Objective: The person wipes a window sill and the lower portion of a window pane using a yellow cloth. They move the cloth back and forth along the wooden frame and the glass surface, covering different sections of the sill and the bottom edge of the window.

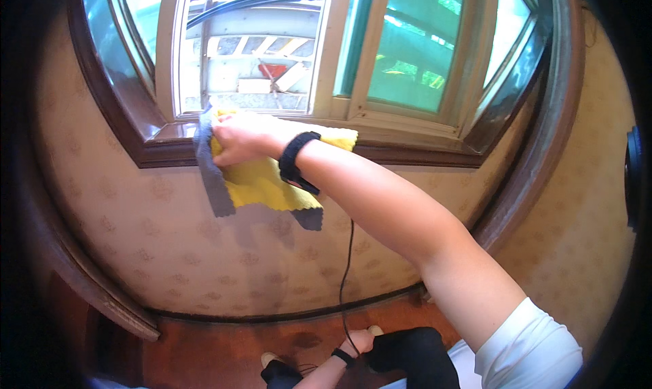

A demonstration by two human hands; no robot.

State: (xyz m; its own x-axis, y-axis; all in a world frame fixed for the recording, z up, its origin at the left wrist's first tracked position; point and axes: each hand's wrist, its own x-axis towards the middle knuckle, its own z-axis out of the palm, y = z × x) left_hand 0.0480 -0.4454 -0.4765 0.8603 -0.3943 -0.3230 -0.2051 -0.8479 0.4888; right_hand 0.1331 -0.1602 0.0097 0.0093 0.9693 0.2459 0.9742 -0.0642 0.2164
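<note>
My right hand [242,137] presses a yellow and grey cloth [270,185] onto the dark wooden window sill [175,131], near its left end. The cloth hangs over the sill's front edge, yellow side out with grey folds at the left and lower corner. A black band circles my right wrist. Low in the view, my left hand [360,341] is beside my black-trousered knee, also with a black wristband. Its fingers are too small and partly hidden to read. A thin black cable [344,282] runs down from beneath my right forearm to my left wrist.
Sliding window panes [417,48] stand above the sill, with an uncovered opening [254,48] at left. Patterned wallpaper [178,236] lies below. Curved wooden trim [540,149] rises at right, and another wooden rail [102,297] curves at lower left. The floor [214,353] is reddish brown.
</note>
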